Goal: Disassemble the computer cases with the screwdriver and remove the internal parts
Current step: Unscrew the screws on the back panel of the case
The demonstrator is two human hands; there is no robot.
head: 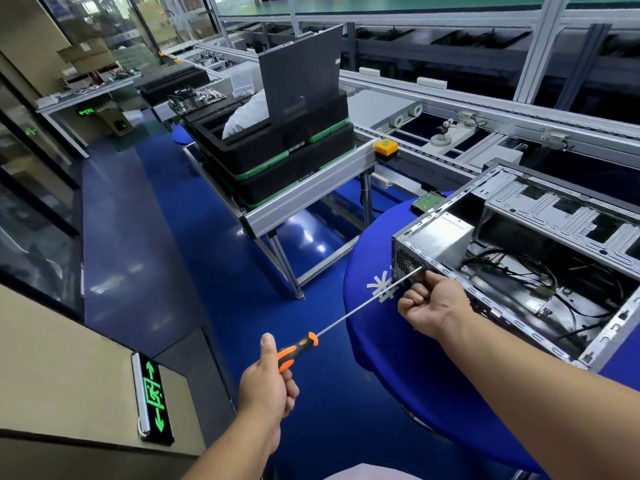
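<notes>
The left hand (266, 379) grips the screwdriver (349, 318) handle, its tip reaching the computer case (519, 258) ahead. The right hand (429, 306), fingers curled, pinches near the tip at the case's rear corner.

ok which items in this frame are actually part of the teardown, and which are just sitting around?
In use:
- screwdriver, gripped by the left hand, tip at the case's rear corner
- open computer case, right hand curled at its rear edge; whether it grips anything is unclear
- power supply and cables inside

Lying about:
- hard drive on the blue table
- stacked black trays
- motherboard
- yellow button box
</notes>
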